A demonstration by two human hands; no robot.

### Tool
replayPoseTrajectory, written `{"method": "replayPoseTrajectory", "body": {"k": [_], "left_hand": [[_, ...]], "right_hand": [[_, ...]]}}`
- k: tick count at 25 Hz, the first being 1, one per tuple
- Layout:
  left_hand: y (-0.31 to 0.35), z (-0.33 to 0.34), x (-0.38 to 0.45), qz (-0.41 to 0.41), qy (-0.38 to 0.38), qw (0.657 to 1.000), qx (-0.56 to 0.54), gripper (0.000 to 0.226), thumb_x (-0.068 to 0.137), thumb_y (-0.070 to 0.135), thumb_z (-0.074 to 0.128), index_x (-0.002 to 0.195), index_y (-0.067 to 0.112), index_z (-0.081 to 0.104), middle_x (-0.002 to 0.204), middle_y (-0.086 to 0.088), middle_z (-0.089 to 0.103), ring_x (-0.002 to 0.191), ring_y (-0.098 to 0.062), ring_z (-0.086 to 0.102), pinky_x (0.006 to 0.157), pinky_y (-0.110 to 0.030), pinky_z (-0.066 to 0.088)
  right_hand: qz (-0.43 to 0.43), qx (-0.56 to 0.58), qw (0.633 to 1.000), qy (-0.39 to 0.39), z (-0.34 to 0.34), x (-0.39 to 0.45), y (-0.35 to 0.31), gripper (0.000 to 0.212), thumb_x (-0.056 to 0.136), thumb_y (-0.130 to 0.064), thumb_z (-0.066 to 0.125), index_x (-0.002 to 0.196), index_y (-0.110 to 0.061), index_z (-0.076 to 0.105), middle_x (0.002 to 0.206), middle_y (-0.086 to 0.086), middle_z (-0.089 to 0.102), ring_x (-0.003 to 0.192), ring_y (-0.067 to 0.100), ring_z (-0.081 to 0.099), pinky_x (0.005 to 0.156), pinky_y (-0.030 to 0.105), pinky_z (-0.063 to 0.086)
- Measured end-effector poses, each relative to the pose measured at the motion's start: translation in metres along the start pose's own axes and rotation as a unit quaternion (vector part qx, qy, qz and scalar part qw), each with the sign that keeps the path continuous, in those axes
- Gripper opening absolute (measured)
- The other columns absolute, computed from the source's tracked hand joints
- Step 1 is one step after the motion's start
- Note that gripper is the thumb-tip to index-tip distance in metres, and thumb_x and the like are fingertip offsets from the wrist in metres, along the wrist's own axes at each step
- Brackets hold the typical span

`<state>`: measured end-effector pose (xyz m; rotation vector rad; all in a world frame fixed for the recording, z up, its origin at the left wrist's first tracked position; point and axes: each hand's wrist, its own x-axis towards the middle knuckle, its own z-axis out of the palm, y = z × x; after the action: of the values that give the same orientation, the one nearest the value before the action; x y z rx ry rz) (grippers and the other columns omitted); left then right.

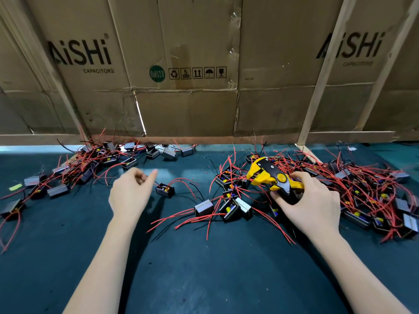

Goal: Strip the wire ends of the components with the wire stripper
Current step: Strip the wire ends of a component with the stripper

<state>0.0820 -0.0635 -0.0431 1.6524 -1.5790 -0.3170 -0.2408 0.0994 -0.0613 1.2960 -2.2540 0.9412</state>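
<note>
Components (86,168) with red and black wires lie heaped at the far left of the dark green bench (204,268). Behind them stands a cardboard wall (181,105) printed "AiSHi CAPACITORS", then a green "RoHS 2.0" sticker (157,73) and a row of handling symbols, one marked "5". My left hand (130,192) hovers over the bench holding nothing, fingers loosely curled, the forefinger stretched toward a single black component (165,190) just beside it. Further right is a small cluster of components (226,205), their red leads fanned toward me. My right hand (310,200) grips the handles of the yellow-and-black wire stripper (272,176), its head pointing left above that cluster. The biggest pile (362,191) sprawls at the right, under a second "AiSHi" print, blurred.
</note>
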Motion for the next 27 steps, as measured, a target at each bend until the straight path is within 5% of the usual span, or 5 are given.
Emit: {"method": "replayPoseTrajectory", "body": {"k": [4, 8, 14, 21, 27], "left_hand": [[-0.003, 0.016, -0.006, -0.063, -0.100, 0.985, 0.128, 0.060, 0.077, 0.073, 0.059, 0.074, 0.014, 0.068, 0.080, -0.003, 0.066, 0.084, -0.032, 0.061, 0.069, -0.030, 0.043], [0.001, 0.030, -0.002, 0.018, -0.121, 0.991, -0.058, 0.016, 0.085, 0.029, 0.071, 0.089, 0.013, 0.072, 0.092, -0.003, 0.072, 0.087, -0.024, 0.063, 0.077, -0.029, 0.042], [-0.006, 0.026, 0.006, -0.018, -0.027, 0.973, -0.229, 0.008, 0.089, 0.008, 0.066, 0.093, 0.005, 0.072, 0.092, -0.012, 0.074, 0.078, -0.013, 0.066, 0.079, -0.023, 0.047], [0.012, 0.000, 0.001, 0.034, -0.056, 0.857, -0.511, 0.013, 0.086, -0.004, 0.060, 0.081, 0.004, 0.068, 0.077, 0.004, 0.075, 0.077, -0.007, 0.067, 0.071, -0.015, 0.051], [0.026, -0.002, -0.018, 0.093, -0.169, 0.872, -0.450, 0.028, 0.092, 0.005, 0.059, 0.072, 0.015, 0.076, 0.080, -0.003, 0.076, 0.077, -0.008, 0.068, 0.070, -0.013, 0.051]], "right_hand": [[0.000, 0.098, 0.994, 0.042, -0.008, 0.000, -0.007, 0.042, 0.071, -0.050, 0.079, 0.094, -0.018, 0.067, 0.088, -0.001, 0.067, 0.086, 0.027, 0.064, 0.079, 0.042, 0.043], [-0.037, 0.345, 0.931, -0.116, -0.034, 0.002, -0.019, 0.030, 0.076, -0.048, 0.075, 0.083, -0.022, 0.064, 0.073, -0.001, 0.065, 0.071, 0.022, 0.061, 0.074, 0.040, 0.049], [-0.089, 0.515, 0.608, -0.598, -0.040, -0.014, -0.080, 0.036, 0.098, -0.047, 0.048, 0.089, -0.013, 0.058, 0.121, 0.019, 0.064, 0.115, 0.033, 0.058, 0.098, 0.041, 0.047], [-0.124, 0.260, 0.816, -0.501, 0.024, 0.035, -0.105, 0.049, 0.087, -0.060, 0.061, 0.088, -0.011, 0.064, 0.080, -0.006, 0.061, 0.078, 0.011, 0.056, 0.073, 0.028, 0.042], [-0.064, 0.139, 0.932, -0.327, 0.064, 0.070, -0.074, 0.042, 0.083, -0.053, 0.068, 0.088, -0.012, 0.064, 0.084, 0.004, 0.066, 0.086, 0.025, 0.061, 0.075, 0.033, 0.046]]}}
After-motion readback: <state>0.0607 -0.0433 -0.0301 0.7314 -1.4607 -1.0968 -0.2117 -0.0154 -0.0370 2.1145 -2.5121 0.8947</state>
